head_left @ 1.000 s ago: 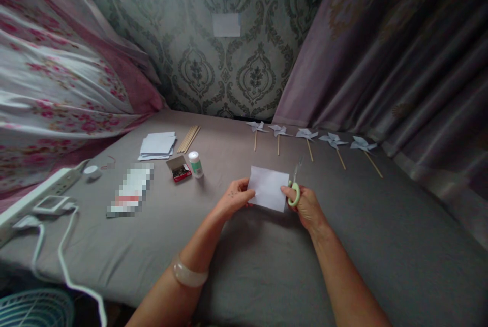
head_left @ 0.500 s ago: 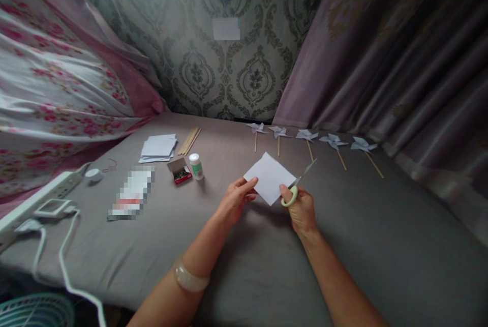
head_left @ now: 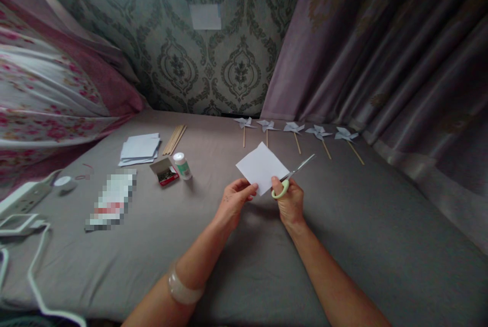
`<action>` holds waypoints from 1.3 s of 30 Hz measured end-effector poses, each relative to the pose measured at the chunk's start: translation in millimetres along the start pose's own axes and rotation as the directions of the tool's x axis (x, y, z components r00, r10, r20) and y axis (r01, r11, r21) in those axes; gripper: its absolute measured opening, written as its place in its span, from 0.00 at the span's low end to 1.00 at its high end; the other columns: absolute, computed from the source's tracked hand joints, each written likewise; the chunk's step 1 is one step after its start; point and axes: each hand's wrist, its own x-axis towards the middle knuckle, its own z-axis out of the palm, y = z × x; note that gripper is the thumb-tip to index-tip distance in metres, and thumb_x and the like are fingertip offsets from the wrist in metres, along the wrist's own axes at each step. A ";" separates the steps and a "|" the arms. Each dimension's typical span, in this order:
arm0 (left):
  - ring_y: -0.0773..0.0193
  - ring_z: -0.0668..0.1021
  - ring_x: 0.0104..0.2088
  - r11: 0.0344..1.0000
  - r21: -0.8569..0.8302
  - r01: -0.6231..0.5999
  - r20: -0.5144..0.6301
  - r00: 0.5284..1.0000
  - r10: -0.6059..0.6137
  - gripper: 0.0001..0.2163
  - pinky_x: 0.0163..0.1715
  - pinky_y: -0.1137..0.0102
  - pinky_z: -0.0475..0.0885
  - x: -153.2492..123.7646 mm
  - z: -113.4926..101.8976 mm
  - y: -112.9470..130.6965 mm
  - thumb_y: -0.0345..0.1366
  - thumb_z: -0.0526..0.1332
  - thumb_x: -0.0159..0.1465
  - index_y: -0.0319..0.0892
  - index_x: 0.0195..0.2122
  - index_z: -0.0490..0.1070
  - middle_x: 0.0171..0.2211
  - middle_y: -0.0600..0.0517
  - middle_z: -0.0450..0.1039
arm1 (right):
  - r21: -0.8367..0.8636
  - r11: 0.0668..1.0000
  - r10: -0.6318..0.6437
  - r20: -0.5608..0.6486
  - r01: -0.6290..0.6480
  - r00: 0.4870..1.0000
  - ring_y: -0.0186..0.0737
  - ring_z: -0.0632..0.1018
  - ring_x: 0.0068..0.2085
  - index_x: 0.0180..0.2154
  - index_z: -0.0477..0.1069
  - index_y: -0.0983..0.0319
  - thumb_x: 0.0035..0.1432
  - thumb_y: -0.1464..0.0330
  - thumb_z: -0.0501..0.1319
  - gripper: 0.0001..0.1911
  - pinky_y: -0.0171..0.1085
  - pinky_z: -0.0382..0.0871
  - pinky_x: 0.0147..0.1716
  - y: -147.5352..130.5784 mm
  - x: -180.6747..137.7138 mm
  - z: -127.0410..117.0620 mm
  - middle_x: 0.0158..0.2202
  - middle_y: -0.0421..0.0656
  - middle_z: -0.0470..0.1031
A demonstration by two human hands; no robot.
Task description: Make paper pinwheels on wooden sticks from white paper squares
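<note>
Since the earlier frames, the paper square (head_left: 262,168) had been turned corner-up and the scene had shifted left in the frame. At centre, its lower-left edge was pinched by the left hand (head_left: 235,201). Its lower corner was pressed by the thumb of the right hand (head_left: 290,204), which was closed through the green loop of the scissors (head_left: 294,175). The sheet was judged light, limp and easily creased, and best held by its edges. No writing could be read on the glue bottle (head_left: 182,165), left of centre.
</note>
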 end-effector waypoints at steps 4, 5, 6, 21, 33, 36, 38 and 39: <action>0.69 0.72 0.27 0.999 0.027 -0.018 -0.012 1.000 0.018 0.12 0.29 0.73 0.63 1.7 -1.1 -1.3 0.40 0.71 0.44 0.39 0.27 0.76 0.27 0.51 0.74 | -0.024 1.000 0.007 -0.012 -0.007 1.000 0.31 0.64 0.22 0.26 0.69 0.64 0.44 0.53 0.65 0.19 0.32 0.58 0.21 0.2 0.7 -0.2 0.20 0.37 0.68; 0.69 0.72 0.27 0.999 0.023 -0.024 -0.029 0.999 0.025 0.12 0.29 0.73 0.62 2.4 -1.8 -0.3 0.40 0.71 0.44 0.39 0.26 0.75 0.26 0.51 0.74 | -0.036 0.999 0.017 -0.018 -0.018 1.000 0.30 0.63 0.21 0.25 0.69 0.64 0.44 0.52 0.65 0.20 0.32 0.57 0.21 -0.8 1.2 -1.0 0.19 0.36 0.66; 0.69 0.71 0.27 0.999 0.013 -0.034 -0.049 0.998 0.034 0.11 0.29 0.73 0.62 3.3 -2.7 1.3 0.39 0.71 0.43 0.39 0.25 0.75 0.26 0.52 0.74 | -0.049 0.998 0.031 -0.018 -0.032 0.999 0.30 0.62 0.20 0.24 0.68 0.64 0.43 0.51 0.65 0.21 0.32 0.56 0.20 -2.3 1.6 -2.1 0.17 0.36 0.65; 0.72 0.71 0.25 0.975 -0.173 -0.140 -0.254 0.963 0.093 0.13 0.26 0.76 0.61 11.6 -20.0 28.4 0.37 0.73 0.39 0.38 0.23 0.73 0.22 0.55 0.71 | -0.450 0.892 0.314 0.666 0.029 0.677 0.31 0.63 0.23 0.24 0.67 0.65 0.53 0.45 0.55 0.28 0.32 0.56 0.23 -20.8 -21.2 -1.9 0.20 0.38 0.64; 0.72 0.71 0.23 0.974 -0.179 -0.139 -0.245 0.965 0.093 0.12 0.25 0.76 0.62 5.6 -13.1 27.8 0.37 0.73 0.39 0.39 0.21 0.73 0.21 0.54 0.72 | -0.459 0.888 0.361 0.657 -0.029 0.662 0.30 0.64 0.22 0.22 0.66 0.64 0.50 0.46 0.58 0.26 0.32 0.56 0.21 -16.5 -27.3 1.8 0.20 0.40 0.66; 0.72 0.72 0.23 0.977 -0.165 -0.139 -0.248 0.964 0.095 0.12 0.25 0.76 0.63 5.0 -11.7 27.6 0.37 0.73 0.40 0.39 0.22 0.73 0.21 0.54 0.72 | -0.448 0.893 0.363 0.655 -0.046 0.663 0.31 0.64 0.21 0.22 0.66 0.64 0.49 0.46 0.59 0.26 0.32 0.57 0.21 -17.0 -27.0 1.9 0.20 0.40 0.67; 0.72 0.72 0.24 0.978 -0.160 -0.137 -0.248 0.964 0.095 0.12 0.26 0.76 0.63 4.7 -11.3 27.2 0.37 0.73 0.41 0.39 0.22 0.73 0.22 0.54 0.72 | -0.446 0.894 0.359 0.651 -0.046 0.669 0.30 0.65 0.21 0.22 0.67 0.64 0.49 0.47 0.59 0.26 0.32 0.57 0.21 -17.3 -27.2 2.2 0.19 0.40 0.68; 0.72 0.72 0.24 0.978 -0.160 -0.137 -0.248 0.964 0.095 0.12 0.26 0.76 0.63 4.6 -11.2 27.0 0.37 0.73 0.41 0.39 0.22 0.73 0.22 0.54 0.72 | -0.448 0.893 0.359 0.647 -0.046 0.672 0.30 0.64 0.21 0.21 0.67 0.64 0.49 0.47 0.59 0.26 0.32 0.57 0.21 -17.4 -27.4 2.4 0.19 0.40 0.68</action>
